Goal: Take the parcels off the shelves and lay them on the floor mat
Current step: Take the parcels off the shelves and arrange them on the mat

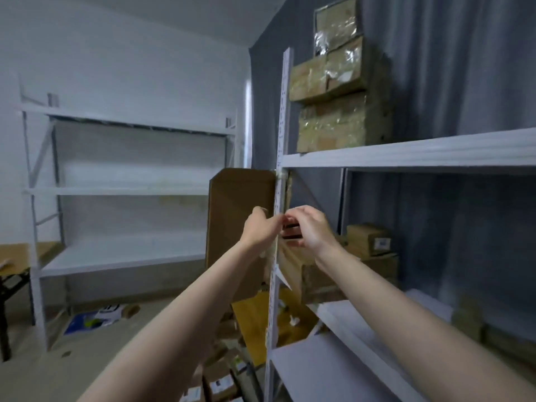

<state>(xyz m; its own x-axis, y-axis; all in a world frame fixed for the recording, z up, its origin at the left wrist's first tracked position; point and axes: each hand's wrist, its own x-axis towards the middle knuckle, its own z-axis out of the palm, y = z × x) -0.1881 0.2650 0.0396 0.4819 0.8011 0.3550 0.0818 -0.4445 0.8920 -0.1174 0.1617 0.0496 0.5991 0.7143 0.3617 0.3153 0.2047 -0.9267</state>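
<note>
Dark parcel (291,231), small, likely light, stiff: right hand (311,230) grips it; left hand (261,227) hold unclear. Take by ends.

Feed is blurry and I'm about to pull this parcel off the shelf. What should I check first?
1. Right hand curled round the small dark parcel: ok.
2. Left hand gripping it too: cannot tell, its fingers are hidden at the shelf upright.
3. Pull path free: not ok, the upright stands between the two hands.
4. Top-shelf stack steady overhead: cannot tell.
5. Footing: not ok, loose parcels lie underfoot.
</note>
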